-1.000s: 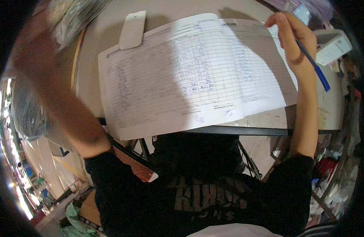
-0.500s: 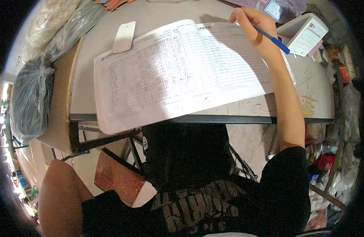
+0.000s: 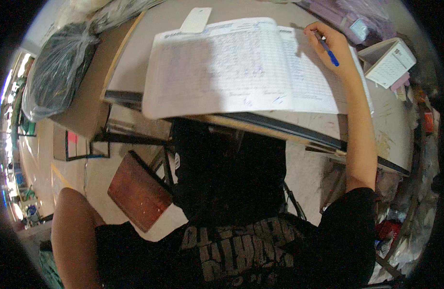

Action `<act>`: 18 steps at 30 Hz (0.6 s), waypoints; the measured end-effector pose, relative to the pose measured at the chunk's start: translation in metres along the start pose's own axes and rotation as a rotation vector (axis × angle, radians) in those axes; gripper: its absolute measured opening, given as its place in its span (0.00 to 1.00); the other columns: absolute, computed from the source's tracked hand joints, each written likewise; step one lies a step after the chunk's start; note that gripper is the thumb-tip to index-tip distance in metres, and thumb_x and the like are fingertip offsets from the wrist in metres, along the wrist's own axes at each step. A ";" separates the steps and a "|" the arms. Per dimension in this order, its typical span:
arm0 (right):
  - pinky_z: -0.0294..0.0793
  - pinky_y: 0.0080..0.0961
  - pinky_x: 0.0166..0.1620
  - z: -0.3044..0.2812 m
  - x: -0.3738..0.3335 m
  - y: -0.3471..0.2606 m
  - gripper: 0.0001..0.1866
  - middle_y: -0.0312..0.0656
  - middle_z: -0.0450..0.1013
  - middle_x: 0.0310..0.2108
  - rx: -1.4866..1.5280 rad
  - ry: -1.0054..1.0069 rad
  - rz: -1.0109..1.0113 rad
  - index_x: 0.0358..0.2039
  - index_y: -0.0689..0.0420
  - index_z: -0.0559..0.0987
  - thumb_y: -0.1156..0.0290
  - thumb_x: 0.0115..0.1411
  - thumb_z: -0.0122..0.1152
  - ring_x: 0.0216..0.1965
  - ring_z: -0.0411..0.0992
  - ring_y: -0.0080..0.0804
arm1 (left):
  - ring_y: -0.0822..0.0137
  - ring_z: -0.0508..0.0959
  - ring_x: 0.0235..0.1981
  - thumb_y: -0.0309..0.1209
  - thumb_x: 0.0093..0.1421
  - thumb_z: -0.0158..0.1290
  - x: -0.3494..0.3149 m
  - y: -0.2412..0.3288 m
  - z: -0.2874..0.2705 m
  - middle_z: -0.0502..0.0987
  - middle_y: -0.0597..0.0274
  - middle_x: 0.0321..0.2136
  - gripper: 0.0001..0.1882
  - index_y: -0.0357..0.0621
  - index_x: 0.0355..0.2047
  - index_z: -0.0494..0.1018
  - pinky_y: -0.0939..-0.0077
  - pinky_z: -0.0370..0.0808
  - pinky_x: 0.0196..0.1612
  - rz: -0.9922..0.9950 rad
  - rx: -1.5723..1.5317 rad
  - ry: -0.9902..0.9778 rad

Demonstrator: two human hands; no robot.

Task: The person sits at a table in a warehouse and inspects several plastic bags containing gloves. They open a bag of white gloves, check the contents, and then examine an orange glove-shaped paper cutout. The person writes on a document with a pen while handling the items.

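Observation:
An open record book (image 3: pixel 222 96) with ruled, handwritten pages lies on the desk (image 3: pixel 130 62), its lower left corner jutting past the front edge. My right hand (image 3: pixel 330 45) is over the upper part of the right-hand page, closed round a blue pen (image 3: pixel 332 55). The pen's blue end points back toward my wrist, while its tip is hard to make out. A white tag (image 3: pixel 196 20) with a small hole sits at the top edge of the left page. Of my left arm only the part near the elbow (image 3: pixel 75 231) shows; the hand is out of view.
A desk calendar (image 3: pixel 388 62) stands right of the book. Purple plastic-wrapped goods (image 3: pixel 344 19) lie behind it. At the left, a clear bag with dark contents (image 3: pixel 63 67) rests against a brown box side. A reddish-brown board (image 3: pixel 140 192) is below the desk.
The whole view has tilted and shifted, so the book appears farther right. My right hand, still holding the pen, has turned, with the pen pointing more steeply.

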State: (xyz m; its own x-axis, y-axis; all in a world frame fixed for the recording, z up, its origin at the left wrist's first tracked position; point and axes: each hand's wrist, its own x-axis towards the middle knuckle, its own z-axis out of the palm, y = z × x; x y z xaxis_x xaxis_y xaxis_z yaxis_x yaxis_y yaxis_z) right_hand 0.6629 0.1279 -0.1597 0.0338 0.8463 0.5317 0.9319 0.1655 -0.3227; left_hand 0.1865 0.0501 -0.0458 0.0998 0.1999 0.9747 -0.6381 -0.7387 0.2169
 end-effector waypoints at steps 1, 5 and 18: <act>0.74 0.36 0.40 0.002 -0.002 0.000 0.08 0.48 0.78 0.33 0.006 -0.041 0.011 0.43 0.56 0.81 0.70 0.66 0.58 0.33 0.76 0.43 | 0.61 0.77 0.40 0.42 0.62 0.61 -0.003 0.003 0.000 0.76 0.60 0.40 0.13 0.50 0.40 0.74 0.60 0.77 0.46 0.012 0.002 0.009; 0.73 0.30 0.45 0.004 -0.004 -0.004 0.16 0.44 0.75 0.42 -0.146 -0.164 -0.013 0.52 0.52 0.79 0.79 0.67 0.51 0.41 0.75 0.38 | 0.61 0.76 0.39 0.42 0.62 0.61 -0.005 0.023 -0.002 0.75 0.61 0.39 0.13 0.51 0.38 0.74 0.59 0.77 0.46 0.073 0.018 0.061; 0.76 0.38 0.42 0.003 -0.002 -0.021 0.11 0.45 0.77 0.39 -0.163 0.038 0.170 0.44 0.51 0.83 0.66 0.63 0.58 0.36 0.79 0.44 | 0.60 0.74 0.36 0.44 0.62 0.61 -0.034 0.034 0.008 0.71 0.61 0.36 0.12 0.54 0.33 0.71 0.54 0.78 0.42 0.146 -0.013 0.245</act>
State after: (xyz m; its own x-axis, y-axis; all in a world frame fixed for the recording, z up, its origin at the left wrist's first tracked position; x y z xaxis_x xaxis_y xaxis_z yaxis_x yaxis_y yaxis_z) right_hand 0.6425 0.1238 -0.1562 0.2062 0.8346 0.5108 0.9574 -0.0643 -0.2814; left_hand 0.1669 0.0129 -0.0710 -0.1803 0.2428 0.9532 -0.6423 -0.7630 0.0729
